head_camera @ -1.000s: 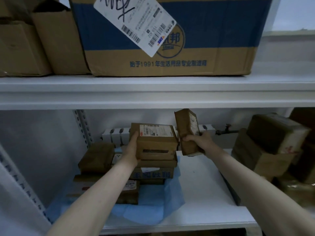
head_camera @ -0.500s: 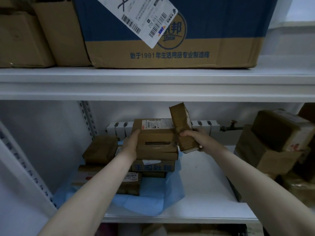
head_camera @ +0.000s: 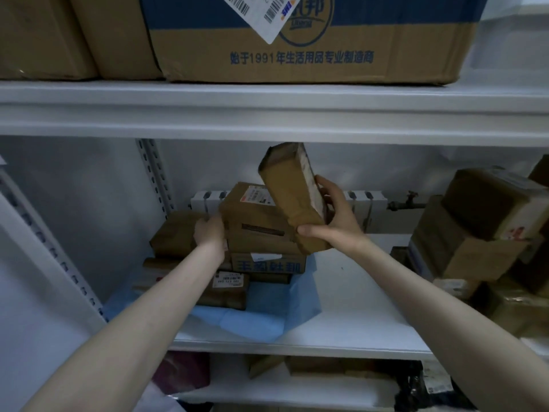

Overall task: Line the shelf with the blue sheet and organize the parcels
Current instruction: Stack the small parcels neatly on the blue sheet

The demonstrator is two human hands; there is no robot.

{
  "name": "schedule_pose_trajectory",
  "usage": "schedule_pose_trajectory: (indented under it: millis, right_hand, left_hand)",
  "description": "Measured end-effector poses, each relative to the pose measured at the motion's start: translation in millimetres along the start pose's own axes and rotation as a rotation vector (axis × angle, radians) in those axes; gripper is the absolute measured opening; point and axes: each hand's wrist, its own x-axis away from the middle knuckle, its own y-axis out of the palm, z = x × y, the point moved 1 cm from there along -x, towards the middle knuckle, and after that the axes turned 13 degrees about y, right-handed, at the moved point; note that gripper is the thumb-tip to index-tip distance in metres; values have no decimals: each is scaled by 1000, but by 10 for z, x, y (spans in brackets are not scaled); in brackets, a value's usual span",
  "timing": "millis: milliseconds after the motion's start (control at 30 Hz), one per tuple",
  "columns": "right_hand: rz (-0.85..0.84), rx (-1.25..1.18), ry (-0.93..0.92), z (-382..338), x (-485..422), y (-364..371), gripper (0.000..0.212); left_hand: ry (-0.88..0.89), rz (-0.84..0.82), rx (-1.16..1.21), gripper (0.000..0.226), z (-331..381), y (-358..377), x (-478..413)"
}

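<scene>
Since a second ago, the right hand (head_camera: 335,221) has raised the slim parcel (head_camera: 289,197) from beside the stack and tilted it over the top parcel (head_camera: 255,221). Its fingers are clamped on the slim parcel's lower end. The left hand (head_camera: 209,236) stays against the top parcel's left side. Its fingers are hidden, so we cannot tell their state. We judge that stacking is under way.

The blue sheet (head_camera: 252,322) lies under the stack and covers only the left part of the shelf (head_camera: 356,307).

The carton (head_camera: 297,63) above reads "始于1991年生活用品专业制造商". Its white tag (head_camera: 261,13) shows barcodes and "EMS". The top parcel's label is too small to read.
</scene>
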Motion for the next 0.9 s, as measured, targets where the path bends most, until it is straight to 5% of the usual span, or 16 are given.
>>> schedule_pose_trajectory:
  millis: [233, 467, 667, 900]
  right_hand:
    - [159, 220, -118, -58, 184, 202, 109]
    - [184, 454, 82, 15, 85, 201, 114]
    - [277, 407, 182, 13, -24, 114, 110]
    - [315, 416, -1, -24, 93, 206, 108]
  left_hand:
    - [-125, -3, 97, 32, -152, -270, 250]
    - [50, -149, 102, 75, -12, -105, 260]
    - [136, -237, 130, 60, 23, 17, 233]
    - [68, -216, 276, 60, -35, 122, 288]
